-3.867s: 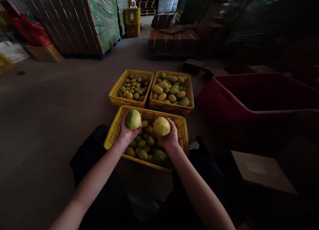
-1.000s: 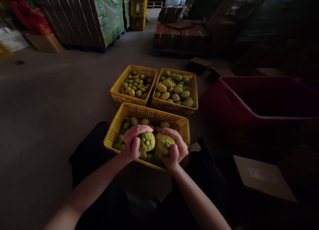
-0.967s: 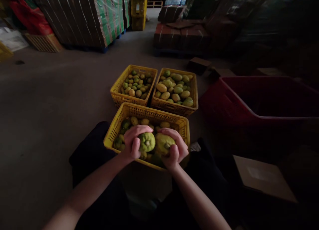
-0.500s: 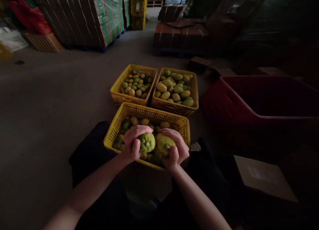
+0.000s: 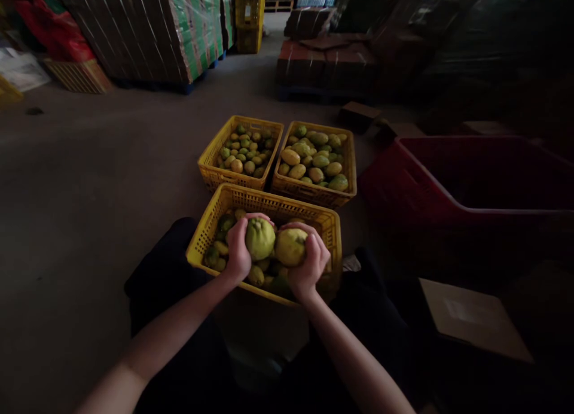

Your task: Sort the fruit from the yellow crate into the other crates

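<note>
My left hand [image 5: 238, 250] is wrapped round a green papaya [image 5: 260, 239], its ribbed end turned up. A yellower papaya [image 5: 290, 248] sits in my right hand [image 5: 311, 259], with the fingers curled over its far side and the thumb along its right. Both fruits are held side by side above the near yellow crate [image 5: 206, 222], close to each other. More green and yellow papayas [image 5: 255, 275] lie inside that crate, partly hidden under my hands.
Beyond the near crate stand two yellow crates, one on the left [image 5: 210, 169] and one on the right [image 5: 352, 163], both holding sorted-looking fruit. A large red bin [image 5: 403, 192] is at my right. Cardboard [image 5: 475, 318] lies near my right leg. Wrapped pallet stacks [image 5: 192, 31] stand behind.
Both papayas have been turned in my hands, so their stem ends now point differently. My hands have shifted slightly away from me, and my left thumb has moved to the fruit's side.
</note>
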{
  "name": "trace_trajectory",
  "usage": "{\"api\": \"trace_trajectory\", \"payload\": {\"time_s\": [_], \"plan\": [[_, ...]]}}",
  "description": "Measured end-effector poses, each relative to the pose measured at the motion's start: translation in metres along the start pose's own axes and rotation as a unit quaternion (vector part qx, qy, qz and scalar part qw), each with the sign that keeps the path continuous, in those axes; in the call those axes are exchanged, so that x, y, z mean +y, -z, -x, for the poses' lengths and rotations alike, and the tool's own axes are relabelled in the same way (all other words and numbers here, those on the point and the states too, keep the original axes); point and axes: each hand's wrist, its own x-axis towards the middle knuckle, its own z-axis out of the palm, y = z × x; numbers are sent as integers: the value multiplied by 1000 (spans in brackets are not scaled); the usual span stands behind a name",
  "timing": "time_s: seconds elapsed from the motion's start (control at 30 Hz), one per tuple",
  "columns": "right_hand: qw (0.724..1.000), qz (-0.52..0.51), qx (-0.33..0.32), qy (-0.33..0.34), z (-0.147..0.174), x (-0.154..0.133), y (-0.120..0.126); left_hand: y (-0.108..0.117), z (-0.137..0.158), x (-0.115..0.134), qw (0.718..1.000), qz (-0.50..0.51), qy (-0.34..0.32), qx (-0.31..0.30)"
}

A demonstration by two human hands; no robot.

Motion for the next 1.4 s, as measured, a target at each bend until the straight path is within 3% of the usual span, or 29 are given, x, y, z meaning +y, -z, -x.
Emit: {"api": "trace_trajectory", "payload": {"time_s": [0.07, 0.1, 0.13, 0.2, 0.27, 0.3, 0.53, 0.73, 0.97, 1.1, 1.4], "plan": [[982, -50, 37, -177, -7, 11, -6, -7, -12, 0, 990, 43, 127, 40], [955, -88, 52, -278, -11, 16, -9, -8, -18, -1, 976, 72, 197, 67], [913, -130, 61, -382, -15, 22, -11, -8, -23, -2, 957, 102, 255, 92], [804, -208, 69, -553, -21, 28, -12, -4, -31, -3, 928, 156, 316, 120], [728, -256, 68, -632, -24, 29, -10, 1, -36, -2, 916, 193, 329, 125], [715, -273, 66, -640, -25, 27, -9, 3, -37, -1, 914, 203, 328, 125], [752, -314, 48, -578, -36, 12, -1, 13, -40, 17, 909, 266, 313, 71], [748, -335, 31, -572, -38, 10, -1, 10, -37, 25, 896, 292, 333, 45], [732, -326, 68, -594, -37, 17, 1, 5, -31, 33, 917, 287, 277, 5], [740, -316, 92, -586, -39, 20, 3, 7, -33, 34, 924, 272, 267, 20], [739, -306, 79, -595, -42, 16, 1, 4, -34, 33, 929, 243, 277, 36]]}}
